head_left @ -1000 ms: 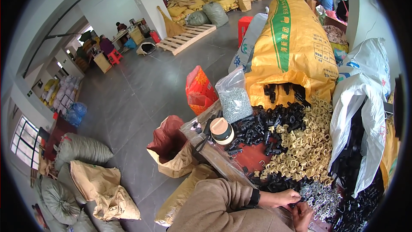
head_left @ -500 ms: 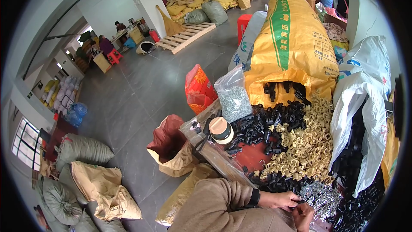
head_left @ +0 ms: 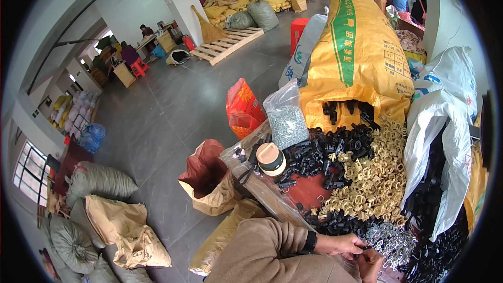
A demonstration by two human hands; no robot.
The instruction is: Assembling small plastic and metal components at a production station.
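My left hand (head_left: 339,243), in a brown sleeve with a black wristband, reaches in from the lower edge. It meets my right hand (head_left: 372,265) at the near edge of the table. Both pinch a small dark part (head_left: 361,253) between their fingertips; the fingers hide most of it. Just beyond the hands lies a heap of shiny metal clips (head_left: 392,241). Further out are a pile of beige plastic pieces (head_left: 374,178) and a pile of black plastic pieces (head_left: 319,152).
A big yellow sack (head_left: 356,57) spills black pieces onto the table. A tape roll (head_left: 271,159), a clear bag of clips (head_left: 287,120) and white sacks (head_left: 445,141) surround the piles. Brown sacks (head_left: 209,183) stand on the grey floor at left. People work at distant tables (head_left: 131,55).
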